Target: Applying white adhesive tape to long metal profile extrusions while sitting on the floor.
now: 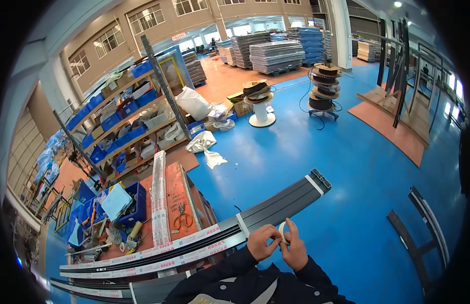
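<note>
L hand (262,244): fingers curled in at roll, can't tell if gripping | R hand (295,251): fingers closed round pale roll (282,229) | roll: between hands, above near edge of dark strapped profiles (283,201)

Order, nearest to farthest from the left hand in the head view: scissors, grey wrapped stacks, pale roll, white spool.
1. Pale roll: between the left hand and right hand.
2. Scissors: left, on the red bench.
3. White spool: ahead, on the blue floor.
4. Grey wrapped stacks: ahead, beyond the spool.
</note>
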A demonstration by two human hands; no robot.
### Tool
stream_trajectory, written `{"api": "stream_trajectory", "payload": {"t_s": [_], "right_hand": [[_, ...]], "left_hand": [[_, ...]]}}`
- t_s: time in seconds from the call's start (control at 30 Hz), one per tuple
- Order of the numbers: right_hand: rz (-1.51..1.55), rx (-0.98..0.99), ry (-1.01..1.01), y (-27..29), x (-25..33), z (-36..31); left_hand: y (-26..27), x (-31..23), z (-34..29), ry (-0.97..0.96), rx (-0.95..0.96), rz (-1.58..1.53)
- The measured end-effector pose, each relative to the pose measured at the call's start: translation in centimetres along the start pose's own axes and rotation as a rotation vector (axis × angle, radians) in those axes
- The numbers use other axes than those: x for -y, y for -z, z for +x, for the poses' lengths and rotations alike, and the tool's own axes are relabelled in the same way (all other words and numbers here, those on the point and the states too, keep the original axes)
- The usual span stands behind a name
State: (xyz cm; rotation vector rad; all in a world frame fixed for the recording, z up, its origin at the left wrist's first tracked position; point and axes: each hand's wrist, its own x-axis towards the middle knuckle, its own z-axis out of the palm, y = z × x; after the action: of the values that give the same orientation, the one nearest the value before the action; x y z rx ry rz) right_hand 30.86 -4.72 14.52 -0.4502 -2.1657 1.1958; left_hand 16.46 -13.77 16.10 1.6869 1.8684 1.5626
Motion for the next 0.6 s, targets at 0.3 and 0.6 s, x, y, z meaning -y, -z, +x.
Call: {"api": "stream_trajectory", "payload": {"t_s": [0.3, 0.6], "right_hand": [[-0.029, -0.085, 0.003, -0.9, -1.6, -1.3], [-0.090, 0.008, -0.192, -0.8, -2.0, -2.9]], "left_hand": [[-1.8, 0.5, -0.5, -0.271, -0.083, 0.237], [-2.9, 3.7, -2.3, -0.066, -0.030, 0.178]]}}
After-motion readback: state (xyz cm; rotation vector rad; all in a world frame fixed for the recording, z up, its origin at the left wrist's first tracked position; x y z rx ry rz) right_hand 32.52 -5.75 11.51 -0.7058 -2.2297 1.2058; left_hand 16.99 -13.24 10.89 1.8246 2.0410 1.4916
